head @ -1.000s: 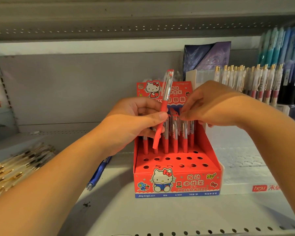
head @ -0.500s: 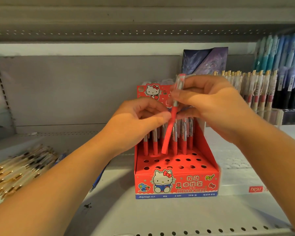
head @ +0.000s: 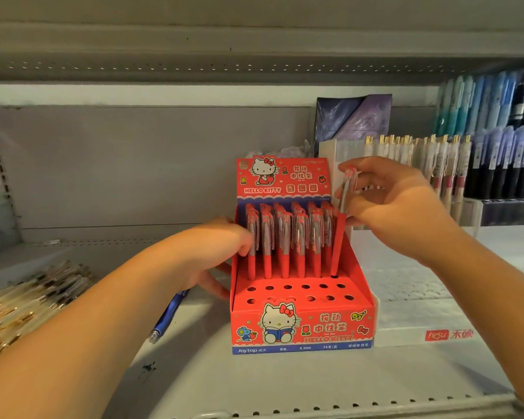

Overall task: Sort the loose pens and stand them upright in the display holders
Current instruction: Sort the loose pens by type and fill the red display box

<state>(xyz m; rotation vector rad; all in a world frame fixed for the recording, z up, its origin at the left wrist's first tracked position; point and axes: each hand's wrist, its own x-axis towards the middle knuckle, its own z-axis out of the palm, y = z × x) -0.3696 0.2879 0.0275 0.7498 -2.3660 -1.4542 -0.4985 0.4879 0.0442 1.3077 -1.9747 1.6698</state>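
A red Hello Kitty display box [head: 303, 328] stands on the shelf, with several red pens [head: 285, 237] upright in its back rows and empty holes in front. My right hand [head: 387, 207] pinches a red pen [head: 341, 231] near its clear top; the pen's tip sits at the rightmost hole of the filled row. My left hand [head: 218, 252] lies against the box's left wall, fingers by the leftmost pens and thumb lower down the wall. It holds no pen.
A blue pen [head: 168, 316] lies loose on the shelf left of the box. A heap of clear gold-trimmed pens [head: 28, 300] fills the far left. White boxes [head: 412, 313] sit to the right, with racks of upright pens [head: 454, 164] behind. An upper shelf overhangs.
The red pen passed from my left hand to my right, which carried it right and down to the box's right end. My left hand dropped to the box's left side.
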